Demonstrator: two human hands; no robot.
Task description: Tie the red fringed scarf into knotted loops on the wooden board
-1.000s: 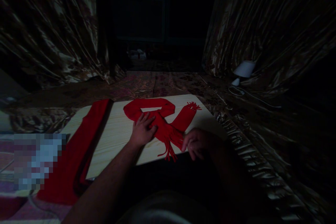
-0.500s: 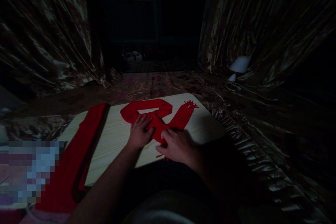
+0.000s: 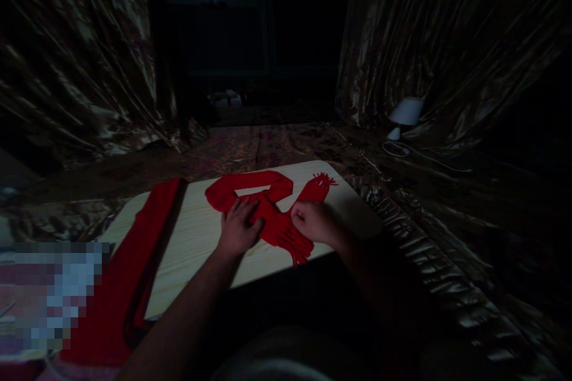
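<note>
A red fringed scarf (image 3: 263, 196) lies looped and crossed on a pale wooden board (image 3: 196, 238). My left hand (image 3: 239, 227) presses flat on the scarf where its two ends cross. My right hand (image 3: 313, 221) is curled around the scarf's right arm, just below its tasselled end (image 3: 322, 181). The other tasselled end (image 3: 297, 250) hangs toward the board's near edge. A second red scarf (image 3: 129, 268) lies folded long along the board's left side and runs off its front.
Shiny patterned drapes hang on both sides. A small white lamp (image 3: 404, 114) with a cord stands on the floor at the right. A patterned carpet (image 3: 268, 146) stretches beyond the board. A blurred patch covers the lower left.
My right hand moved from the board's near edge onto the crossing, then right to the scarf's right arm, uncovering the lower tassels. My left hand stayed pressed in place.
</note>
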